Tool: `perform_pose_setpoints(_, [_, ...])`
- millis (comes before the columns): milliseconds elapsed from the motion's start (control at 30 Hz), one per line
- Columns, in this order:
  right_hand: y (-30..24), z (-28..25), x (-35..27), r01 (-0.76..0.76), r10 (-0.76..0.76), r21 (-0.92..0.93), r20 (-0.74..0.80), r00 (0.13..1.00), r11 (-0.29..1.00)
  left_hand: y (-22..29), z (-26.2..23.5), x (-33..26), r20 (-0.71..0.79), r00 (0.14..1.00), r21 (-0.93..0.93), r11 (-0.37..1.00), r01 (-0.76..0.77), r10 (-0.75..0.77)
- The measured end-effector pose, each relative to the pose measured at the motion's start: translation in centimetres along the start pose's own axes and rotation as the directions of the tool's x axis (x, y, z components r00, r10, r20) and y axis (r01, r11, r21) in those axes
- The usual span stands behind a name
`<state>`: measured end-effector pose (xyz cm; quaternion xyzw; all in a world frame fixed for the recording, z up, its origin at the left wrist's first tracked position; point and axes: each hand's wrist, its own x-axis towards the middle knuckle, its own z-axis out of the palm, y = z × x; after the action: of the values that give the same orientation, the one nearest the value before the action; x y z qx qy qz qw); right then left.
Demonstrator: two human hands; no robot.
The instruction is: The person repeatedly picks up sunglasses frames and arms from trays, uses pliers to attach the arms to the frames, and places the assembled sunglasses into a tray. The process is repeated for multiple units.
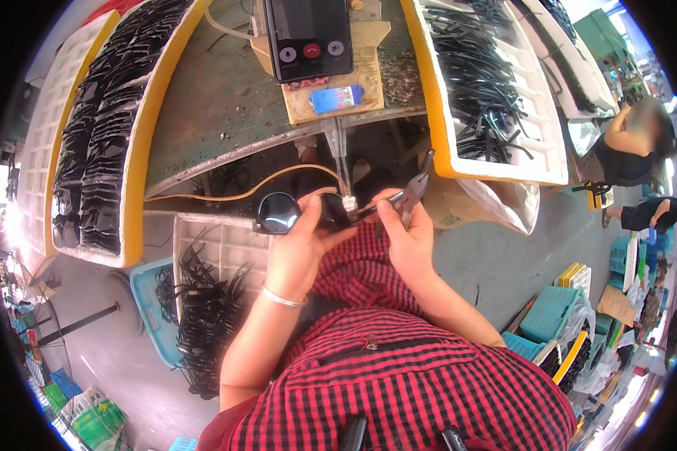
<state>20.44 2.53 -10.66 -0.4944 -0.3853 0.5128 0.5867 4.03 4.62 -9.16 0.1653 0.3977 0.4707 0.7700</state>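
Observation:
Dark-lensed sunglasses point(277, 213) are pinched in my left hand point(297, 252), fingers closed on the frame front between the lenses. My right hand point(411, 244) is closed around a pair of pliers point(411, 194), whose handles rise past the fingers. Its thumb and forefinger also meet a thin dark piece point(374, 211) that looks like a temple arm beside the right lens; whether it is joined to the frame is hidden. Between my hands, the white tip of a narrow metal fixture point(349, 203) touches or sits just behind the frame.
On the green worktable point(226, 124) stand a phone point(308, 37) and a blue packet point(336, 99). A yellow-sided tray point(147, 165) of sunglasses fronts stands left, another tray point(441, 139) of black temple arms right. Below left, a blue basket point(144, 301) holds black temples point(210, 323). People sit far right.

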Motion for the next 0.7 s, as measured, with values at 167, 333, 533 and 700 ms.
perform_pose_setpoints(167, [-0.30,0.01,-0.47,0.000,0.000,-0.033,0.003,1.000,0.999,0.34,0.31,-0.45,0.003,1.000,0.042,0.999,-0.031,0.030])
perform_pose_setpoints(333, [-0.24,-0.03,-0.42,0.033,-0.033,-0.042,0.009,0.999,0.999,0.59,0.42,-0.45,0.027,0.999,0.066,0.997,-0.040,0.038])
perform_pose_setpoints(533, [-0.44,0.23,-0.51,0.006,-0.006,-0.008,-0.021,1.000,1.000,0.33,0.30,-0.47,0.045,0.996,0.061,0.995,-0.083,0.080])
perform_pose_setpoints(700, [-0.33,0.17,-0.54,-0.016,0.017,0.026,-0.030,0.999,1.000,0.21,0.09,-0.37,0.057,0.995,0.066,0.994,-0.085,0.082])
